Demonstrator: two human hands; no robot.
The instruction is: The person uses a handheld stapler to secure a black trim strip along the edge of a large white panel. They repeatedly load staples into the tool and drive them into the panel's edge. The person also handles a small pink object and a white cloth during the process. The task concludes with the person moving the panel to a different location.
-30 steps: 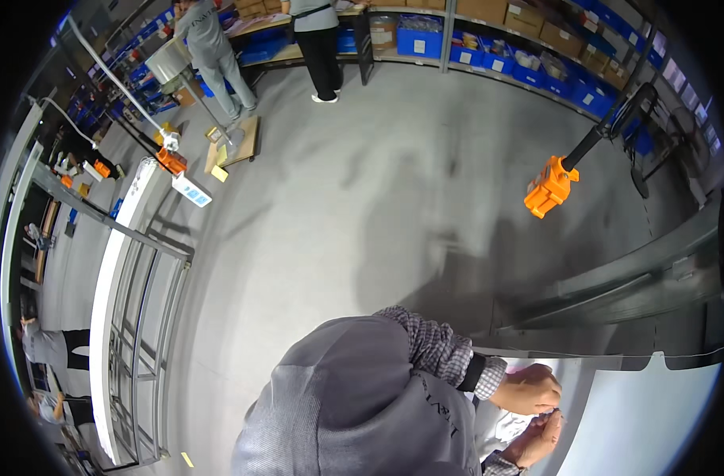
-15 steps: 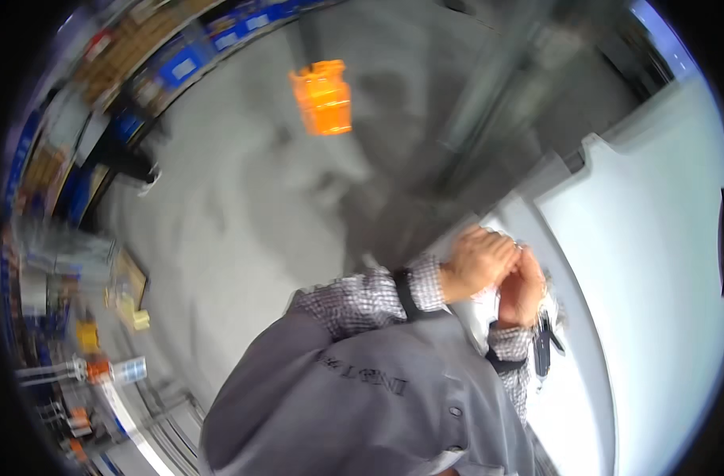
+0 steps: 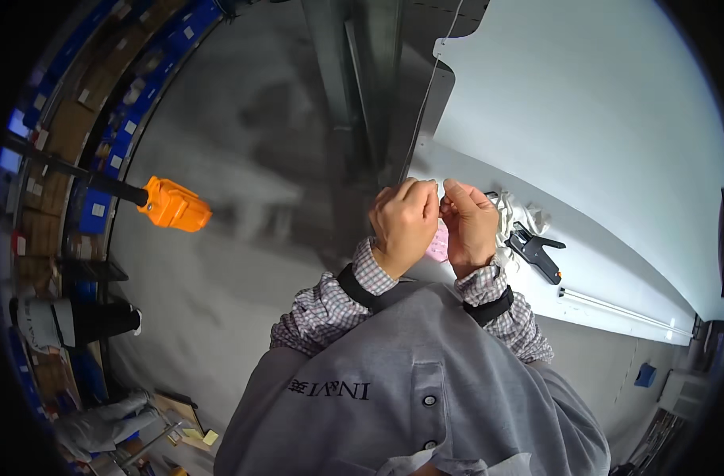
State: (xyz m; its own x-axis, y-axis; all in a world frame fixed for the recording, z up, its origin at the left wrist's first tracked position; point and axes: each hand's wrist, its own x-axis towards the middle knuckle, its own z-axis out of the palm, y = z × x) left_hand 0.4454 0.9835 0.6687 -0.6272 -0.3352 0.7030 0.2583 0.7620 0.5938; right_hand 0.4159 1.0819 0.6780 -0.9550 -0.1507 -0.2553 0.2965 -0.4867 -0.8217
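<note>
My left hand [image 3: 406, 222] and my right hand [image 3: 471, 224] are held up close together in front of my chest, fingertips nearly meeting. The left fingers curl inward and hide what they may hold. On the right, thumb and forefinger pinch together, with something small and dark at the tips, too small to name. Below and between the hands shows a pink patterned piece [image 3: 437, 243]. Beside my right hand lies a crumpled white cloth [image 3: 525, 215]. A black hand tool with a lever and an orange end [image 3: 538, 253] rests against it on the pale surface.
A large white panel [image 3: 584, 103] curves along the right, with thin white rods [image 3: 622, 309] by its lower edge. Ahead stands a steel column [image 3: 362, 71]. An orange box on a black pole [image 3: 176, 205] hangs at left. Shelves with blue bins [image 3: 98, 210] and another person [image 3: 76, 321] are farther left.
My view has turned to the right, so the orange box now appears farther left and lower. My hands, overlapping before, are now side by side with a narrow gap between them.
</note>
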